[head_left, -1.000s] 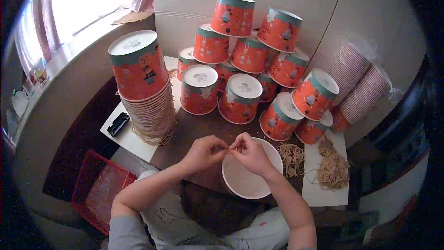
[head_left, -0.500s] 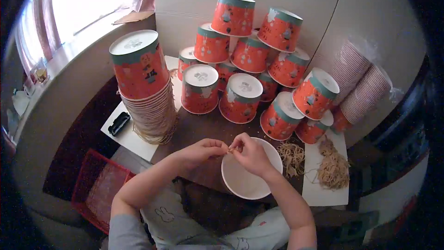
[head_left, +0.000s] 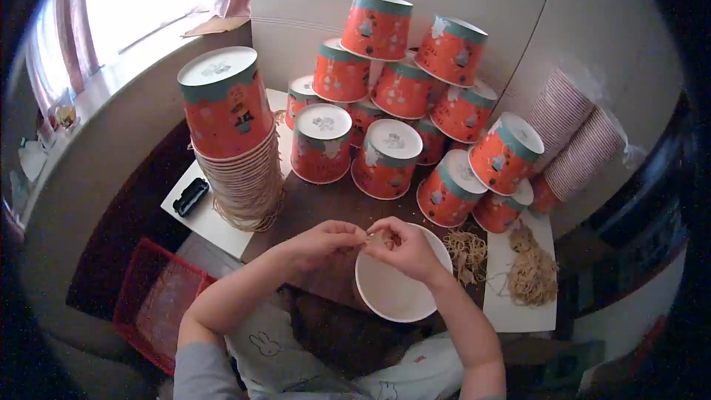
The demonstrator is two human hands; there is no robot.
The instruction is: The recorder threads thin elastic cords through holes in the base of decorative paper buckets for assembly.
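Head view: a dark wooden table (head_left: 326, 207) stands by a window and beige wall. The left hand (head_left: 326, 241) and right hand (head_left: 404, 248) pinch fingertips together over a white-lined paper bucket (head_left: 392, 289), mouth up, axis vertical; anything pinched is too small to tell.

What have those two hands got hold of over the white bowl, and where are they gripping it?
Left hand and right hand meet fingertip to fingertip above the white bowl, pinching something small and thin; what it is cannot be told.

Both hands (head_left: 366, 241) together, fingertips pinched
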